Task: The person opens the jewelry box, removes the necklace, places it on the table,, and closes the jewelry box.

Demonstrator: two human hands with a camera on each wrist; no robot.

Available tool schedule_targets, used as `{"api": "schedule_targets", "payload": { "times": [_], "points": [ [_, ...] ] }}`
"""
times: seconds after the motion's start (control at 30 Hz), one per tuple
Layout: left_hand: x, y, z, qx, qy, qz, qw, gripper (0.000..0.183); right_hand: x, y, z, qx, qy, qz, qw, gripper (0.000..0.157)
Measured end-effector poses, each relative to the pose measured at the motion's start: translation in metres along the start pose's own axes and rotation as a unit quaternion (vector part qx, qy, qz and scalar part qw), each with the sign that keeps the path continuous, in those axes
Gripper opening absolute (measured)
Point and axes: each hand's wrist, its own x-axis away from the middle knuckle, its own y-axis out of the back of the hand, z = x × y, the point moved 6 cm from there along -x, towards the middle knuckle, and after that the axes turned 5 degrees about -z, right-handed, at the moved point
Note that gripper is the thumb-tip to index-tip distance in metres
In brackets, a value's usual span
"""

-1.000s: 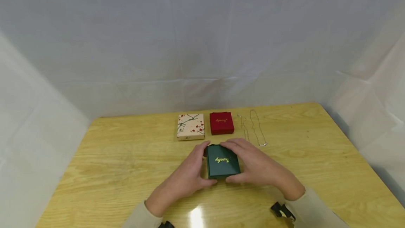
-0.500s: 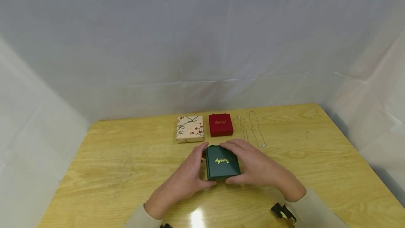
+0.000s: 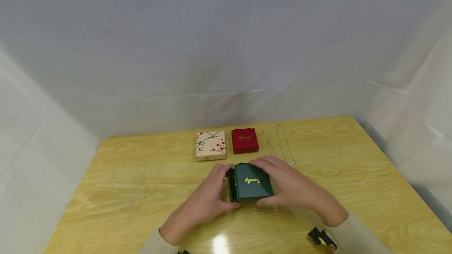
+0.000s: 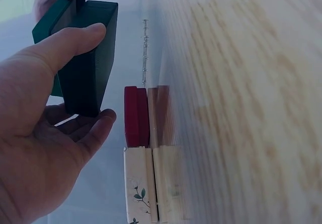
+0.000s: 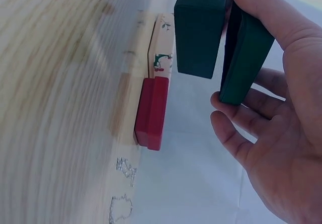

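Note:
Between both hands is a green jewelry box with gold lettering, raised off the table in the wrist views. My left hand (image 3: pixel 206 196) grips its base (image 4: pixel 93 70) by opposite sides, thumb on one side and fingers on the other. The lid (image 3: pixel 254 185) is held the same way by my right hand (image 3: pixel 293 186). Lid and base sit apart at a slant, with a dark gap between them in the right wrist view. In the head view the lid is shifted right, baring a strip of the base's dark inside at the left.
Behind the hands a cream box with a flower print (image 3: pixel 211 146) and a red jewelry box (image 3: pixel 245 140) lie side by side on the wooden table (image 3: pixel 141 191). Thin silver chains, one with a small pendant (image 3: pixel 292 163), lie to their right. White cloth (image 3: pixel 226 50) hangs around the table.
The right hand has drawn the green lid to the right, off the base, which stays in the left hand. A gap has opened on the box's left side.

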Motion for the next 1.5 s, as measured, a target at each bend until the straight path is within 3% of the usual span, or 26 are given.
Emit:
{"api": "schedule_targets", "payload": {
  "times": [0.47,1.0,1.5],
  "points": [
    [0.008,0.005,0.002,-0.036,0.025,0.017,0.9989,0.105,0.026,0.013,-0.020,-0.004,-0.015,0.015,1.000,0.104],
    [0.021,-0.001,0.006,-0.059,0.022,0.033,0.9975,0.103,0.058,0.025,-0.049,0.016,-0.032,0.020,0.999,0.096],
    [0.022,-0.008,0.006,-0.066,0.015,0.045,0.9967,0.097,0.084,0.029,-0.070,0.024,-0.032,0.030,0.999,0.091]
  ]
}}
